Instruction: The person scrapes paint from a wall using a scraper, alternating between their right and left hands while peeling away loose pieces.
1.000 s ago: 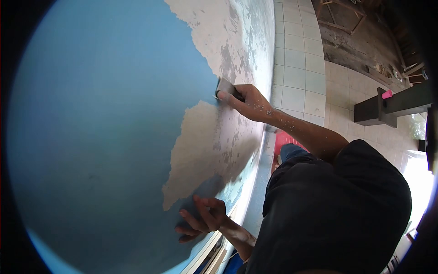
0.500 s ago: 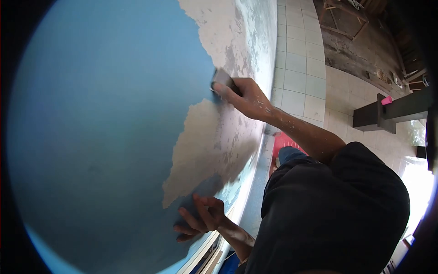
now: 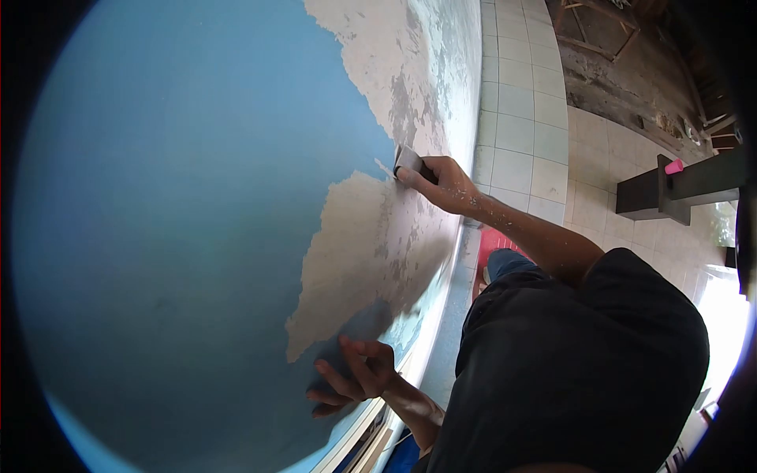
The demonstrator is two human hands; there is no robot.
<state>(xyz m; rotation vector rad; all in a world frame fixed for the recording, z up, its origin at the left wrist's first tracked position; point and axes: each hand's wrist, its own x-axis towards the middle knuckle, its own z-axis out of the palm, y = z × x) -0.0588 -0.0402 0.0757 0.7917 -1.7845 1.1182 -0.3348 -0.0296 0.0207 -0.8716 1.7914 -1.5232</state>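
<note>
One scraper (image 3: pixel 410 162) sits between twelve and one o'clock from the centre of the head view, its blade (image 3: pixel 407 158) at the edge of the blue paint (image 3: pixel 181 197). The right hand (image 3: pixel 451 188) closes on it from four o'clock, thumb along the near side and fingers behind. The left hand (image 3: pixel 360 374), at six o'clock, has its fingers apart and holds nothing visible; whether its fingertips press the wall I cannot tell. Just left of centre, toward nine o'clock, lies a pale patch (image 3: pixel 343 244) with a ragged border. The tool looks light and the blade thin and fairly stiff, probably with some spring. Dust could make it slippery, so the dark handle (image 3: pixel 428 169) seems the place to grip, thumb braced low on the blade, fingers clear of its edge.
</note>
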